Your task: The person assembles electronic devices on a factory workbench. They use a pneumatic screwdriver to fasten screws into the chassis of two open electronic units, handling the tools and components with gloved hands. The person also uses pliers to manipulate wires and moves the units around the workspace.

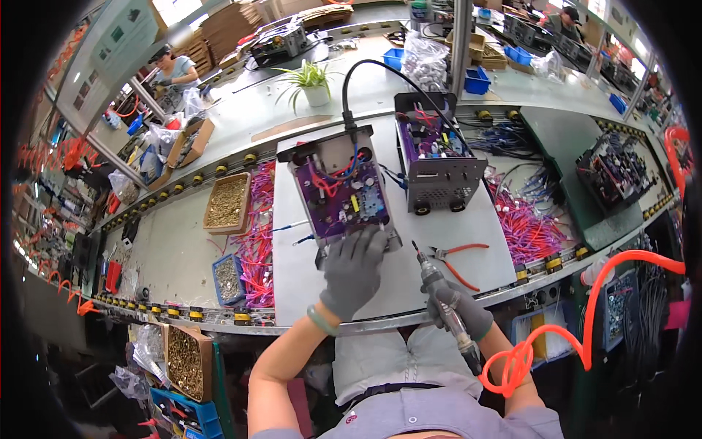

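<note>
My left hand (355, 269), in a grey glove, has its fingers bent over the near edge of a purple circuit board unit (338, 197); its thumb is hidden. In my gloved right hand (462, 309) is a powered screwdriver (431, 279), its thin bit pointing up and away beside the unit. An orange coiled hose (521, 358) runs close to its rear end. Red-handled pliers (461, 276) lie spread on the white work board (409, 274). A second unit in a grey metal case (442, 183) stands behind them, with a thick black cable (387, 63) arching between both units.
Pink and red wires (528, 230) are heaped on both sides of the work board. To the left are a carton of brass-coloured parts (228, 205) and a blue bin of small metal parts (228, 280). A potted plant (316, 94) stands behind. Farther right sits another open unit (616, 172).
</note>
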A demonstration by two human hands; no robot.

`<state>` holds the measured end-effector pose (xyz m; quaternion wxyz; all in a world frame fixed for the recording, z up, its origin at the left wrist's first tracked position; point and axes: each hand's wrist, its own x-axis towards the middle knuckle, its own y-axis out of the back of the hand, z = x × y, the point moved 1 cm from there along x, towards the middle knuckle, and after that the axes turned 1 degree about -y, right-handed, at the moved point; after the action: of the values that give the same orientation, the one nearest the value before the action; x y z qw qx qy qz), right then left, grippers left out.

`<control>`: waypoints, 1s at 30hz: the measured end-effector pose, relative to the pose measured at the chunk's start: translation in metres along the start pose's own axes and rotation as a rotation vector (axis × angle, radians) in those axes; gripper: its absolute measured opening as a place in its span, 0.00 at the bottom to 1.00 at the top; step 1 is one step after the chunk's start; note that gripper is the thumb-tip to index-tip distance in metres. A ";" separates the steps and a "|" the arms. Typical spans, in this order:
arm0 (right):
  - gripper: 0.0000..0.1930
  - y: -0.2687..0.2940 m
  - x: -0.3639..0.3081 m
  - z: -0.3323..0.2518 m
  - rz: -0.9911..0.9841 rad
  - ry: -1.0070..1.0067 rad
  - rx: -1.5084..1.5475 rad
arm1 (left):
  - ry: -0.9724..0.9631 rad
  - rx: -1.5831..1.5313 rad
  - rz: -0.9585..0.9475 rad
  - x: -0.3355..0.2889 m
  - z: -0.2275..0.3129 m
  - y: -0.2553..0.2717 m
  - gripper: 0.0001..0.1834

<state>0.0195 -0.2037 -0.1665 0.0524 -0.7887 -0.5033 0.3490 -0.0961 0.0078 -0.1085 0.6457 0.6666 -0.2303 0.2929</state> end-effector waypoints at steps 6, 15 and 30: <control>0.27 0.003 -0.001 -0.004 -0.047 -0.012 0.025 | 0.052 -0.050 0.118 -0.007 0.000 -0.006 0.22; 0.27 0.011 0.000 0.004 -0.043 0.033 0.074 | 0.245 -0.227 0.010 -0.026 -0.020 0.017 0.07; 0.11 0.022 0.019 0.032 -0.012 0.183 0.083 | 0.386 -0.335 -0.506 -0.091 -0.035 -0.070 0.05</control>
<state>0.0215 -0.2074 -0.2096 0.1329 -0.8115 -0.4861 0.2957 -0.1174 0.0399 -0.2225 0.8297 0.5197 0.0232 0.2025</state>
